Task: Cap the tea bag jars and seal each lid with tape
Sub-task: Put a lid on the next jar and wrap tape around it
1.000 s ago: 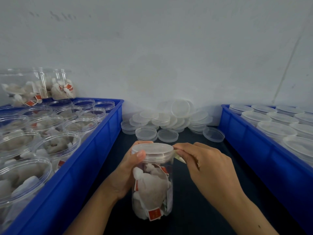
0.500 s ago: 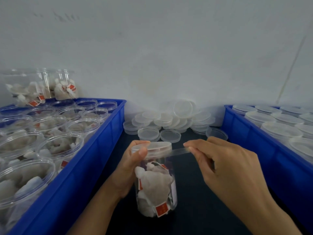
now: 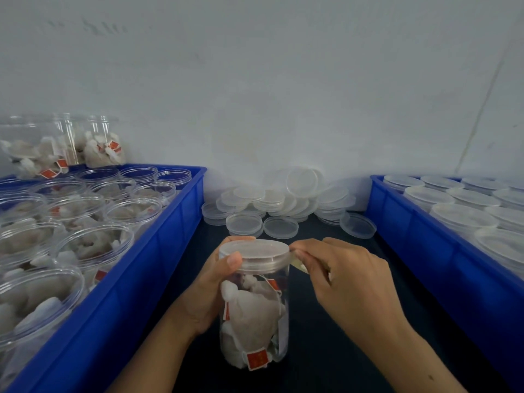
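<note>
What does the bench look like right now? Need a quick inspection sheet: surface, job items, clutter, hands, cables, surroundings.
Surface: dark table, a strip between two bins.
Job items: capped jar of tea bags stands upright; lid on; tape runs from the lid rim to the right fingers.
Clutter: loose lids piled at the back.
Hands: left hand grips the jar, thumb on the lid rim; right hand pinches the tape.
Cables: nothing seen.
Surroundings: left blue bin holds open jars; right blue bin holds capped jars; white wall behind.
</note>
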`<move>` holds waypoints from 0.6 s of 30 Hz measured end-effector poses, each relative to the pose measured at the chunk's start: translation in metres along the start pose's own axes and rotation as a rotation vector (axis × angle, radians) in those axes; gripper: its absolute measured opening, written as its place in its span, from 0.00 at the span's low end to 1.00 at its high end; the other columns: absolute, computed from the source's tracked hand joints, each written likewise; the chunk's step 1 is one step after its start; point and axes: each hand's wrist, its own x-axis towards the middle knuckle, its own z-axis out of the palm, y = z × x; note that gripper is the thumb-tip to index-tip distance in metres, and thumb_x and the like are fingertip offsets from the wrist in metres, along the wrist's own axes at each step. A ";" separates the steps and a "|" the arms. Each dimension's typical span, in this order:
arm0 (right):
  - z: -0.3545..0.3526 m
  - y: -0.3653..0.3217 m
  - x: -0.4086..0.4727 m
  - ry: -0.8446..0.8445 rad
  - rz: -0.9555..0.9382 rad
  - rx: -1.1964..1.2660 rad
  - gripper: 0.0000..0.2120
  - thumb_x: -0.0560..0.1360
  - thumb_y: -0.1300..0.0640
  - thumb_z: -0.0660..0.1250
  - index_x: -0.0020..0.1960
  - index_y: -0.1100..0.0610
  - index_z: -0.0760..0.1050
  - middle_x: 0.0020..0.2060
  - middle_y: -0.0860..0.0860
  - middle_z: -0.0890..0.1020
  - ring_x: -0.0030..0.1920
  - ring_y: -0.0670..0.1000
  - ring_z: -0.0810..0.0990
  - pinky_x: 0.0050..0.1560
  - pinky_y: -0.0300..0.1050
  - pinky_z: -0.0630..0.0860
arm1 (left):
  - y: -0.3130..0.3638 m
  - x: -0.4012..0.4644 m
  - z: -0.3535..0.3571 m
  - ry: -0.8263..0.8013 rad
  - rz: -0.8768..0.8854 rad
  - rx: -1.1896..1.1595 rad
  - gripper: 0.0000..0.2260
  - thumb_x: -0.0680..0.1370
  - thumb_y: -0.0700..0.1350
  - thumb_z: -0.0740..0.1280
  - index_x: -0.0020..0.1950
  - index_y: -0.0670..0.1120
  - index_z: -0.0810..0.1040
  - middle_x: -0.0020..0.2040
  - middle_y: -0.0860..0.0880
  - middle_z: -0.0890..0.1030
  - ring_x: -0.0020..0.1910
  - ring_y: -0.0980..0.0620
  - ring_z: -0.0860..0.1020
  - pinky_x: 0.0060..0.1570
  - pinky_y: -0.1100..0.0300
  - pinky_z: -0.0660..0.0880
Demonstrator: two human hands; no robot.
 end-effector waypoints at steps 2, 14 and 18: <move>0.003 -0.001 0.000 0.007 -0.001 0.000 0.06 0.76 0.55 0.68 0.51 0.48 0.83 0.29 0.46 0.77 0.27 0.46 0.74 0.26 0.41 0.72 | 0.000 0.000 0.003 -0.021 0.004 0.007 0.49 0.45 0.66 0.81 0.59 0.43 0.74 0.44 0.47 0.86 0.42 0.52 0.84 0.39 0.63 0.79; 0.017 0.000 -0.005 -0.118 0.103 -0.028 0.11 0.80 0.48 0.54 0.58 0.43 0.72 0.39 0.44 0.74 0.38 0.45 0.75 0.33 0.33 0.65 | 0.030 -0.009 0.047 0.190 0.122 1.511 0.56 0.57 0.82 0.40 0.78 0.51 0.54 0.73 0.55 0.65 0.70 0.56 0.65 0.64 0.57 0.66; 0.016 0.005 -0.004 -0.116 0.104 -0.025 0.15 0.81 0.46 0.51 0.65 0.41 0.70 0.42 0.44 0.76 0.41 0.45 0.76 0.39 0.38 0.72 | 0.036 -0.001 0.044 0.134 0.168 1.609 0.49 0.57 0.82 0.53 0.72 0.56 0.62 0.65 0.60 0.70 0.60 0.60 0.70 0.53 0.63 0.68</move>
